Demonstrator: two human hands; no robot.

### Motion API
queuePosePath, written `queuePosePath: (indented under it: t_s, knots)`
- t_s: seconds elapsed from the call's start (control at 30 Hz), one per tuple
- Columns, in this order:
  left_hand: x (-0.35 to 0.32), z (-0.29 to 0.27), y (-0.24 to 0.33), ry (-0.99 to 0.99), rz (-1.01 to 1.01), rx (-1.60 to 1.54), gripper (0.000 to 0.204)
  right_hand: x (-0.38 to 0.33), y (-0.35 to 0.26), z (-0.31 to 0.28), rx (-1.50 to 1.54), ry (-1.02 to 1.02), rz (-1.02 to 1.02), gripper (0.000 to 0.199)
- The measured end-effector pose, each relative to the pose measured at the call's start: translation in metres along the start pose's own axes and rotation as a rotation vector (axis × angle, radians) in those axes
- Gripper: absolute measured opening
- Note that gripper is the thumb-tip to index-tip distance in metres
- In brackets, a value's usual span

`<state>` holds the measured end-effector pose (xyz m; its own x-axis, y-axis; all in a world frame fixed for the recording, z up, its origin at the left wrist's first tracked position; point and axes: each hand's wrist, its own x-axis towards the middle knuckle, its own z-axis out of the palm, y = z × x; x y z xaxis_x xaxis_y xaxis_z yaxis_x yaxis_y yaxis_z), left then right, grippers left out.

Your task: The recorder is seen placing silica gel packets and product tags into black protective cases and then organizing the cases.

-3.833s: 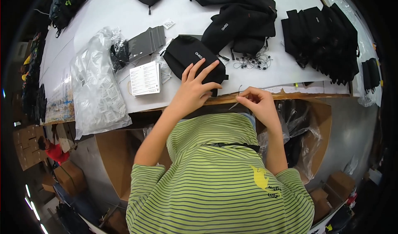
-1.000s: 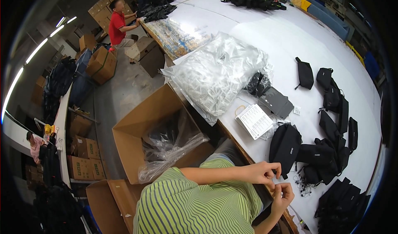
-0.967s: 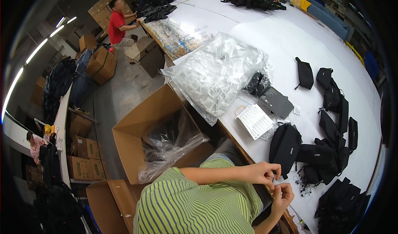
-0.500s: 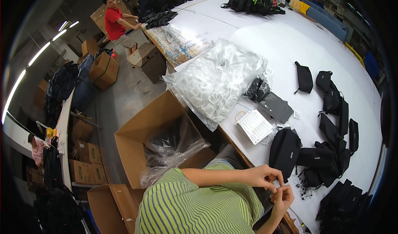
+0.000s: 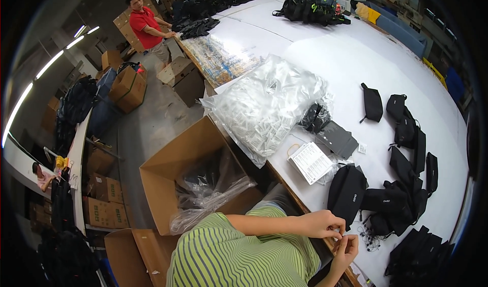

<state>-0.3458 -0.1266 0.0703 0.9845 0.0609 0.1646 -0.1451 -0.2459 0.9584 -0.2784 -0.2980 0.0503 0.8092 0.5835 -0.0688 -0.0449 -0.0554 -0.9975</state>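
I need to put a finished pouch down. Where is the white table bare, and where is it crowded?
Bare: the broad white table between the clear bag of packets, the far backpacks and the lone black pouch. Crowded: beside both hands, where black pouches and the white leaflet lie close together.

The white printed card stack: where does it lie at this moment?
In the head view, the white printed card stack lies on the white table, between the clear bag of packets and a black pouch.

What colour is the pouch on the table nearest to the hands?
Black. The pouch lies just above the left hand in the head view.
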Motion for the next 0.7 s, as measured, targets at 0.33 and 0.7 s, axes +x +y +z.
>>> queuePosePath:
  t_s: [0.33, 0.7]
  knots:
    - [-0.0016, 0.0050, -0.0078, 0.044, 0.080, 0.057, 0.015, 0.0029, 0.0004, -0.0042, -0.153, -0.025, -0.038, 0.022]
    - [-0.0024, 0.0071, -0.0075, 0.050, 0.093, 0.107, 0.014, 0.0037, 0.0003, 0.0000, -0.308, 0.008, -0.128, 0.025]
